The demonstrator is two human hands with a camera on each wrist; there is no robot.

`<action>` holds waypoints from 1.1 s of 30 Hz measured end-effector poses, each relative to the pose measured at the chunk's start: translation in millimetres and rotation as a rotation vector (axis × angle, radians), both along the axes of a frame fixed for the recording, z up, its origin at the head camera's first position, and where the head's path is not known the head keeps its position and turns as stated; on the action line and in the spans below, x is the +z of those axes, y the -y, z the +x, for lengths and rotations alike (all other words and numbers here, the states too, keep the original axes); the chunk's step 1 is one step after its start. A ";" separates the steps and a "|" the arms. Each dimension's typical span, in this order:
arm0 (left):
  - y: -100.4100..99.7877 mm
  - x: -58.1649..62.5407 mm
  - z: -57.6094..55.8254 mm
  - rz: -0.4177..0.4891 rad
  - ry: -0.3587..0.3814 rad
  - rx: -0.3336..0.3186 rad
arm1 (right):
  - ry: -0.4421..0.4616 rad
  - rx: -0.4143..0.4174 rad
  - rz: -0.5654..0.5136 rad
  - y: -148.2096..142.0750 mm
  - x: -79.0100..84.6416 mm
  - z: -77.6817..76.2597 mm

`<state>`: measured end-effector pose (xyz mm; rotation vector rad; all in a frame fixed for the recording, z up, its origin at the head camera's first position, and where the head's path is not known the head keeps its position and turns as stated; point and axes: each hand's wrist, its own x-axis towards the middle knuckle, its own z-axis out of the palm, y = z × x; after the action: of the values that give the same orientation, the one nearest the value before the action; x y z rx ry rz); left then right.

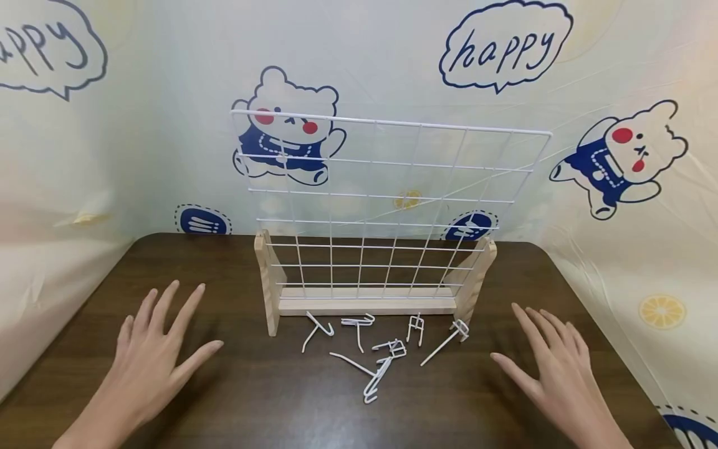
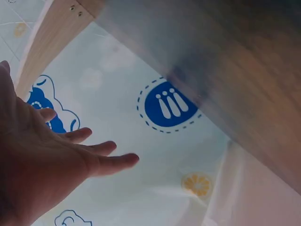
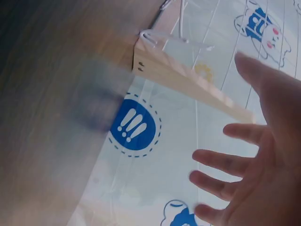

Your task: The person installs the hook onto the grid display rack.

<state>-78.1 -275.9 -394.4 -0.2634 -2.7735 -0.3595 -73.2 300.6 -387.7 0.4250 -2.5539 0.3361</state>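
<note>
A white wire grid panel (image 1: 367, 196) stands upright, leaning back a little, in a wooden stand (image 1: 364, 305) on the dark table. In front of it lie several white wire hooks (image 1: 382, 374), some of them close together or overlapping. My left hand (image 1: 154, 349) is held with spread fingers to the left of the stand, holding nothing. On the other side, my right hand (image 1: 558, 368) is likewise spread and bare, nearest to the long hook (image 1: 443, 343) at the right end. In the right wrist view, a hook (image 3: 176, 37) shows beside the stand's wooden side piece (image 3: 188, 84).
The brown wooden table (image 1: 269, 399) has rounded far corners. Behind and around it hangs a pale cloth (image 1: 392, 56) printed with bears, orange slices and the word "happy". The stand's side piece (image 2: 51, 40) also shows in the left wrist view.
</note>
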 end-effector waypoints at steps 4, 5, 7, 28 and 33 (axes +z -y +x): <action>-5.5 5.6 -1.7 0.045 -0.011 -0.062 | -0.007 0.001 -0.057 8.5 4.5 5.2; -7.1 7.1 -2.4 0.056 -0.016 -0.079 | -0.006 -0.002 -0.065 10.7 5.4 6.8; -10.5 10.2 -3.5 0.083 -0.017 -0.104 | -0.001 -0.004 -0.082 15.9 6.7 10.0; -45.7 62.6 -30.4 0.368 0.018 -0.263 | -0.017 0.215 0.044 53.1 13.6 -3.0; -49.8 67.1 -45.2 0.425 0.041 -0.287 | 0.001 0.238 0.067 61.2 15.6 -5.3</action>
<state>-123.3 -226.1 -327.3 -0.5494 -2.6126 -1.0166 -78.5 239.4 -372.1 0.7568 -2.5254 0.3360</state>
